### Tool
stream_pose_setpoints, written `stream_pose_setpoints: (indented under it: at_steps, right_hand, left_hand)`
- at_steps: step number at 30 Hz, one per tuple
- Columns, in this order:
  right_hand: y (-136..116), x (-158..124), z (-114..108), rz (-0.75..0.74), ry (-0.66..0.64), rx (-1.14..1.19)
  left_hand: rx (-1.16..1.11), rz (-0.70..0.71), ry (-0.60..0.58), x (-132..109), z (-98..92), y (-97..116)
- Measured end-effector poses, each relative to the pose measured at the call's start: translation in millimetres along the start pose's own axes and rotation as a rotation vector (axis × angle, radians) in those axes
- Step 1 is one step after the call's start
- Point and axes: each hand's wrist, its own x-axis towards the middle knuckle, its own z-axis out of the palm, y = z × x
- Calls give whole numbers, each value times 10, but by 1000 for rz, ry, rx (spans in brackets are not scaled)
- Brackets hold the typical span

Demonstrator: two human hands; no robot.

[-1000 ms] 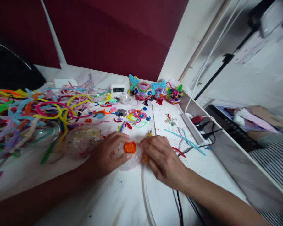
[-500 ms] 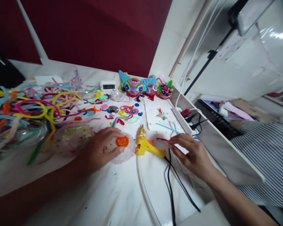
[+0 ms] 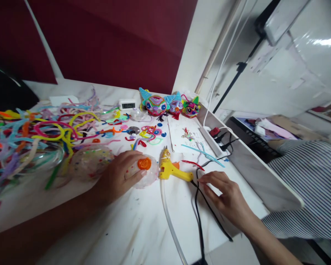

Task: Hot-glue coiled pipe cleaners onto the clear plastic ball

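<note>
My left hand (image 3: 118, 176) is closed round a clear plastic ball (image 3: 147, 176) that carries an orange pipe-cleaner spiral (image 3: 144, 163) on top. Just right of the ball, a yellow glue gun (image 3: 173, 170) lies on the white table (image 3: 143, 224), with a clear glue stick (image 3: 169, 217) trailing toward me. My right hand (image 3: 226, 195) rests on the table to the right of the gun, fingers stretched out, touching the gun's black cord (image 3: 200, 206). It holds nothing.
A heap of coloured pipe cleaners (image 3: 30, 136) covers the left of the table. Three pipe-cleaner cat heads (image 3: 169, 105) and a small white clock (image 3: 127, 105) stand at the back. A power strip (image 3: 212, 141) lies along the right edge. A person in a striped shirt (image 3: 311, 184) sits at the right.
My right hand let go of the glue gun, which now lies on the table, and moved right and toward me onto the cord. My left hand stayed on the ball.
</note>
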Motion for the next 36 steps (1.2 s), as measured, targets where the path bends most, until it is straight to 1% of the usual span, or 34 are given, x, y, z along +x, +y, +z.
stream_pose_setpoints:
  at_steps: [6,9,12,15,17,21,23,30,36]
  right_hand:
    - [-115,-28,133,-29,-24,56]
    - [-191,-42,179,-53,-67,67]
    - [-265,-27,192,-79,-109,70]
    - [-280,75,204,-118,-87,-34]
    - [-252,189,234,-135,-107,-129]
    - [-186,415,342,-65,-323,-270]
    - [-175,483,394,-38,-377,-299]
    - [-210,597,438,12,-423,-340]
    - [-217,682,471,39,-443,-349]
  left_hand:
    - [30,-36,-27,25,-49,48]
    - [36,-81,-20,24,-49,57]
    - [32,-93,-29,29,-43,71]
    - [52,-103,-34,32,-44,101]
    - [79,-128,-58,30,-52,135]
    - [153,-177,-140,28,-77,218]
    - [188,-199,-164,35,-84,243]
    - [159,-215,-181,80,-107,199]
    - [35,-252,-216,115,-158,51]
